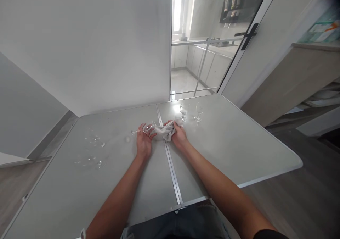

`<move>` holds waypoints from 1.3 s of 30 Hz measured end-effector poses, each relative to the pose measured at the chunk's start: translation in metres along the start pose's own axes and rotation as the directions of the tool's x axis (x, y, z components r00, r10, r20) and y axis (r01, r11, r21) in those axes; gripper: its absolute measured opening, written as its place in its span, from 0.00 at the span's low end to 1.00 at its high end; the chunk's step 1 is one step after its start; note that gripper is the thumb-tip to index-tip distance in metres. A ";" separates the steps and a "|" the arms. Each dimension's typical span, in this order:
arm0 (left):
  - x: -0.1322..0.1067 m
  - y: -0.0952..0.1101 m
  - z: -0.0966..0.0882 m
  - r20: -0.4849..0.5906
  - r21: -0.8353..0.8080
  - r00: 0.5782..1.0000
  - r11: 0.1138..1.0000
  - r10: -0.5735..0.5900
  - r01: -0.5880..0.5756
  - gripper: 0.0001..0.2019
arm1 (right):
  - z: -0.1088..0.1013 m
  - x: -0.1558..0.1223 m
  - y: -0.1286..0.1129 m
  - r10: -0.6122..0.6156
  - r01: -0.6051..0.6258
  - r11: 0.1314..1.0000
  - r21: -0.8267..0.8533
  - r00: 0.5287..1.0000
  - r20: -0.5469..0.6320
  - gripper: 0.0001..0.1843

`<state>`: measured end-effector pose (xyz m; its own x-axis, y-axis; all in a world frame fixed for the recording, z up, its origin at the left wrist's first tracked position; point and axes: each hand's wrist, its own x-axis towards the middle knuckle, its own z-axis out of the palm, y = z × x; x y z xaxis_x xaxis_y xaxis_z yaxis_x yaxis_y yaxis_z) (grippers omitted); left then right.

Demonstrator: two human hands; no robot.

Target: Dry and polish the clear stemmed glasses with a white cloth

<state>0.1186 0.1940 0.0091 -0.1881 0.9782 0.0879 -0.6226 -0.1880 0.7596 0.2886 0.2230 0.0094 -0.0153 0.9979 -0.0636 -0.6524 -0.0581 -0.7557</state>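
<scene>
My left hand (143,141) is closed around the bowl of a clear wine glass (145,129) held on its side, its stem and foot pointing left. My right hand (178,135) grips a crumpled grey cloth (165,132) that is pushed into the mouth of the glass. Both hands hover over the middle seam of a pale grey folding table (225,143).
Two clear stemmed glasses (183,112) (198,112) stand upright just beyond my right hand. Several more clear glasses (91,150) lie on the table's left half. A white wall rises behind the table. An open doorway (196,54) leads to a kitchen, and a wooden counter (292,76) stands right.
</scene>
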 end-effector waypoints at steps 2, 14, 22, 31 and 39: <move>0.001 -0.001 -0.002 -0.009 0.011 1.000 1.000 0.005 -0.005 0.20 | -0.001 0.000 -0.002 -0.044 0.043 0.998 -0.047 0.999 -0.022 0.24; -0.005 -0.002 0.006 -0.038 0.126 0.993 0.986 0.113 -0.107 0.19 | -0.010 0.007 -0.003 -0.141 0.113 0.982 -0.153 0.972 -0.187 0.20; -0.011 -0.012 0.010 0.010 0.329 0.992 0.936 0.128 -0.124 0.16 | 0.012 -0.027 -0.015 -0.085 0.151 0.935 -0.321 0.974 0.211 0.32; -0.010 -0.013 0.004 0.015 0.364 0.996 0.927 0.093 -0.092 0.19 | 0.006 -0.034 -0.021 0.068 0.283 0.794 -0.539 0.838 0.541 0.49; -0.004 -0.017 0.001 -0.049 0.316 0.989 0.942 0.136 -0.114 0.20 | 0.014 -0.032 -0.017 0.034 0.458 0.625 -0.632 0.793 0.608 0.35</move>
<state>0.1311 0.1940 -0.0036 -0.3082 0.9380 0.1588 -0.3251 -0.2607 0.9090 0.2897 0.1926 0.0330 -0.4949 0.8079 0.3201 0.0643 0.4014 -0.9136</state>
